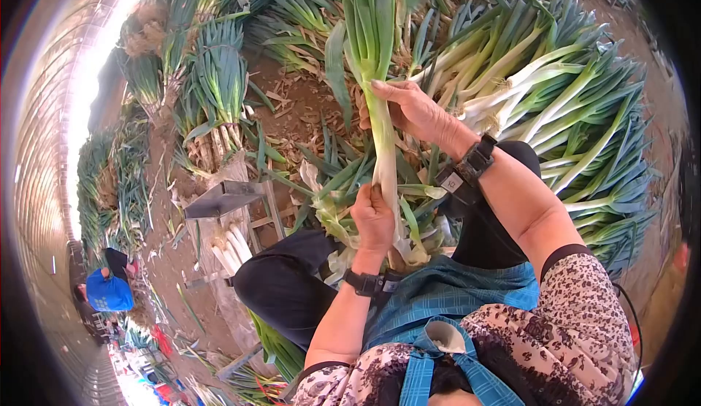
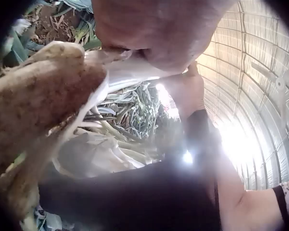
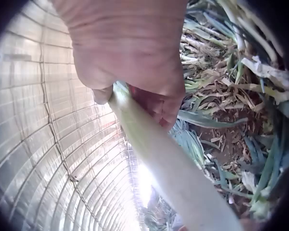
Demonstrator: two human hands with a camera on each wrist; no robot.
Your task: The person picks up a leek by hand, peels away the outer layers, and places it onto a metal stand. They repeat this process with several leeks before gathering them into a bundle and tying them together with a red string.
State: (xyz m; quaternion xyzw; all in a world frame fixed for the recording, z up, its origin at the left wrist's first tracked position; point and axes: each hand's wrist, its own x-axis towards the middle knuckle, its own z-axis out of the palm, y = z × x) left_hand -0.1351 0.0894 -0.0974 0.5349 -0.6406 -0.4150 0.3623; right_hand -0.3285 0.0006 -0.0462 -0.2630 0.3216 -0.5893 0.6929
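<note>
A thick leek [image 1: 382, 139] stands over the person's lap in the head view, green leaves at the top and white shaft below. The right hand [image 1: 416, 114] holds it just under the leaves, thumb across the front. In the right wrist view the pale shaft [image 3: 173, 168] runs down out of that hand's fingers. Lower down, the left hand [image 1: 372, 220] has its fingers curled at the white part, gripping it or its outer skin. A soil-stained outer layer [image 2: 43, 96] hangs loose beside the left hand [image 2: 154, 29] in the left wrist view.
Leeks [image 1: 577, 106] lie heaped on the right. Tied bundles [image 1: 219, 77] stand at the upper left. Trimmed leaves litter the soil [image 1: 292, 103]. A low metal stand [image 1: 226, 198] is by the left knee, with white stalks [image 1: 232, 249] nearby. Another person in blue [image 1: 109, 289] is far left.
</note>
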